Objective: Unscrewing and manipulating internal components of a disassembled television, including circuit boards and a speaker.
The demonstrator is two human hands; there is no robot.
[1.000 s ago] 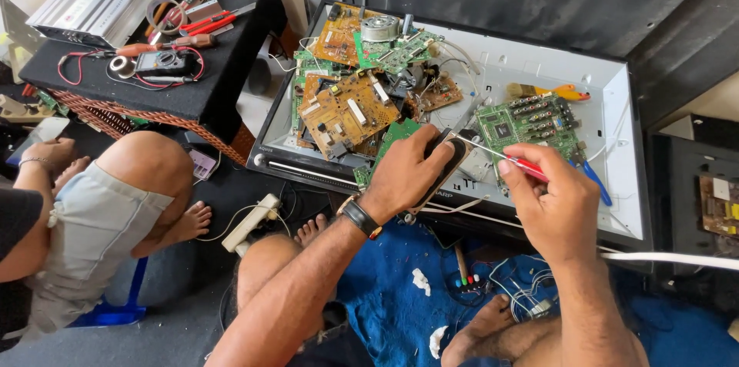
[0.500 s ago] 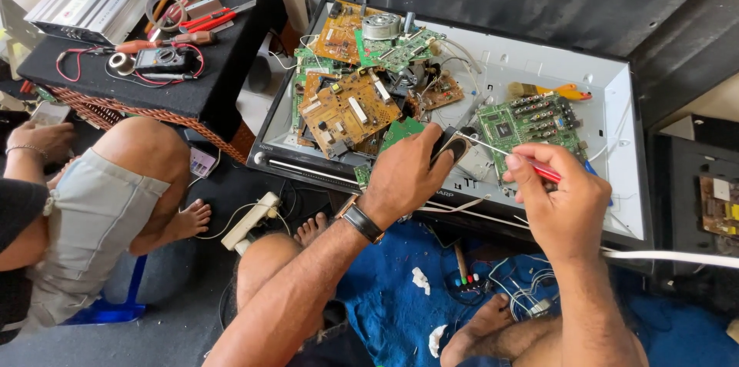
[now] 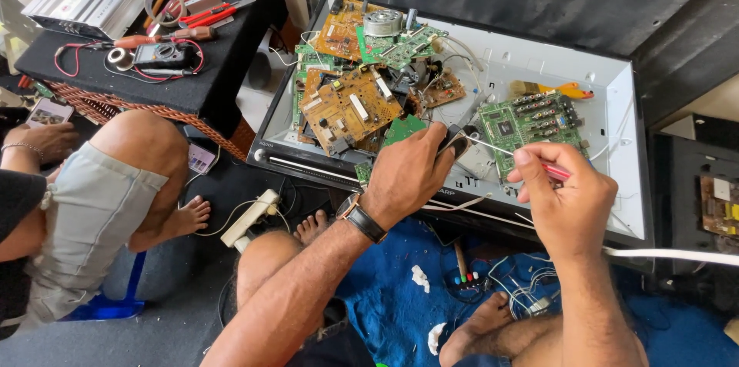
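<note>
Red-handled screwdriver (image 3: 531, 160) pinched in right hand (image 3: 566, 201), wrist bent.

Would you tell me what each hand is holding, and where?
Right hand pinches a red-handled tool by its handle; left hand grips a dark object, unidentifiable.

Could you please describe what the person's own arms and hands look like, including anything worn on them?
Both arms are bare, with no sleeves or gloves in view. The left hand has a wristwatch with a dark strap and a metal-edged case at the wrist. The right hand shows no watch, band or ring.
</note>
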